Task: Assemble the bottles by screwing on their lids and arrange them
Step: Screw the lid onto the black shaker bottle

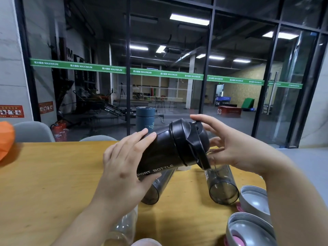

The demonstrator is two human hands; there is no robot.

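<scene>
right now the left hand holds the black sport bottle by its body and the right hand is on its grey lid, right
Not quite: the lid is black, not grey, as the head view shows. The left hand does hold the black sport bottle by its body, and the right hand is at that lid.

Black bottle (159, 155), lettered SPORT BOTTLE, held tilted above the yellow table (53, 174), black lid (188, 142) on its upper end; left hand (124, 166) wrapped round the bottle body; right hand (229, 144) at the lid, fingers spread, fingertips touching its top and far side; two smoky transparent bottles (222, 189) lying open-mouthed on the table beneath; clear bottle (124, 226) under the left forearm; two grey lids (253, 201) at lower right, the nearer with pink parts; blue canister (145, 119) standing at the table's far edge; orange object (6, 141) at far left; grey chair backs (33, 131) behind the table; glass partition (239, 59) with a green MAXIMUM band.
</scene>
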